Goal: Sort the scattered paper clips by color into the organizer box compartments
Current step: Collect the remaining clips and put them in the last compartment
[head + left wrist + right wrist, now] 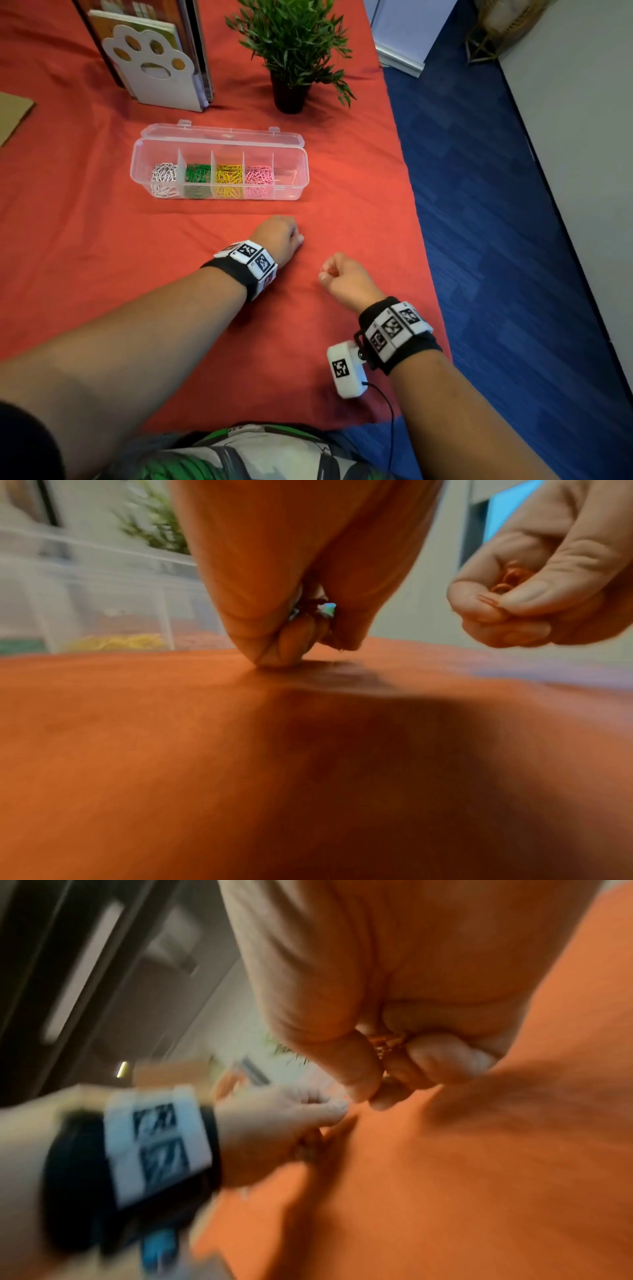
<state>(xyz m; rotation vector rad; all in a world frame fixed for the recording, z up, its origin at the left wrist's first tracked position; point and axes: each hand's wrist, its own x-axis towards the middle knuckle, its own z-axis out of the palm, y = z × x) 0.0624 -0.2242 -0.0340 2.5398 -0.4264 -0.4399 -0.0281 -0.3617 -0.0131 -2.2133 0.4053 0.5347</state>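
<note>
My right hand (342,274) is curled into a loose fist, thumb against forefinger, clamped on a small bunch of orange-red wire paper clips (503,587); a glint of them shows between my fingers in the right wrist view too. My left hand (279,236) is bunched fingertips-down on the red cloth-covered surface (102,257), pinching at something I cannot make out. It may be another clip, but that view is blurred and the fingers cover it.

These clips are light, stiff bent wire, slick and springy, and they tend to hook into one another. I judge it best to take them by a pinch across the loops, or to gather several in a closed fist, as I have now. On this cloth they are the same colour as the ground, so loose ones are hard to spot; I see none lying free.

The clear plastic organizer box (294,164) stands open beyond my hands, with white, green, yellow and pink clips in four compartments. The rightmost compartment looks bare, though its floor is hard to read through the plastic.
</note>
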